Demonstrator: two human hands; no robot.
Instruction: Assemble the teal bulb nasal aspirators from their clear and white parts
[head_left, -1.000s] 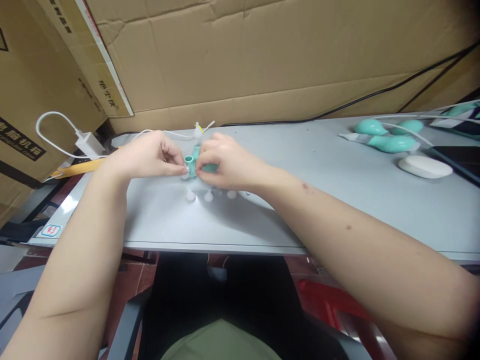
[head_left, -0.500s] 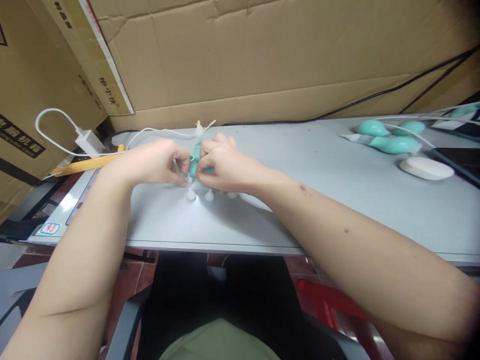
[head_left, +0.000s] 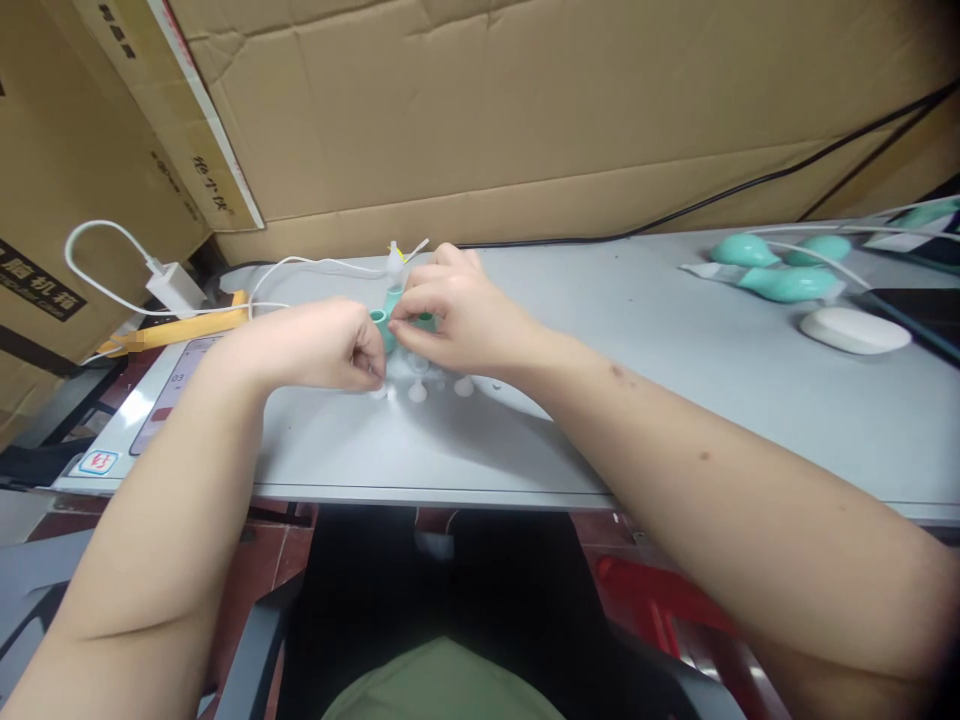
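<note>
A green tubular piece (head_left: pixel 391 300) with round openings stands on the grey table (head_left: pixel 540 440), with a translucent nozzle (head_left: pixel 394 262) behind it. My right hand (head_left: pixel 450 305) is closed at its right side, thumb and index finger pinched against its rim. My left hand (head_left: pixel 345 345) is closed just left of and nearer than the green piece, its fingertips down at a small white cone-shaped piece (head_left: pixel 379 391). Two more white cones, one in the middle (head_left: pixel 418 391) and one on the right (head_left: pixel 464 386), stand beside it. The fingers partly hide the green piece.
A white charger (head_left: pixel 176 290) with a cable, a yellow strip (head_left: pixel 180 328) and a phone (head_left: pixel 169 395) lie at the left. Green rounded objects (head_left: pixel 795 283) and a white oval case (head_left: pixel 855 330) lie at the right. Cardboard (head_left: pixel 525 120) stands behind.
My left hand has moved down, from beside the green piece to the leftmost white cone. The right hand has stayed at the green piece, with its fingers slightly shifted.
</note>
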